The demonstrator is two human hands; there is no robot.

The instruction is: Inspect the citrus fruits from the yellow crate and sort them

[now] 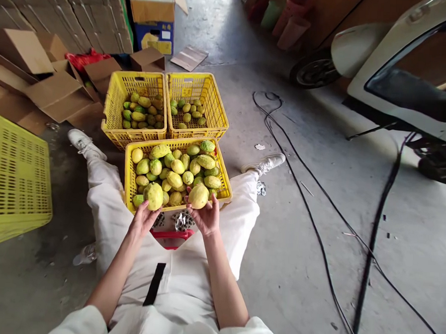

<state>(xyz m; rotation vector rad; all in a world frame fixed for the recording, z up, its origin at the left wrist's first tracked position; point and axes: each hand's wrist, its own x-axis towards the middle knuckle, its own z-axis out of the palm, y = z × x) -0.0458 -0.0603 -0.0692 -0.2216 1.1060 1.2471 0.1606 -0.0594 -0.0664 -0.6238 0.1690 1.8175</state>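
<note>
My left hand (144,220) is closed on a round yellow-green fruit (153,196) with green blotches. A smoother pale yellow fruit (198,196) sits in the curled fingers of my right hand (205,217). Both fruits are held up at the near rim of a shallow yellow crate (179,142), which stands between my legs. Many oval fruits (175,179), from green to yellow, fill that crate. Behind it, a deeper yellow crate (116,97) on the left holds several fruits, and another yellow crate (217,103) on the right has some on its floor.
A large yellow-green crate (14,174) stands at the left. Cardboard boxes (59,94) lie open behind it, near stacked cartons (92,13). Black cables (317,233) run across the floor (287,292) at the right, close to a white scooter (395,61).
</note>
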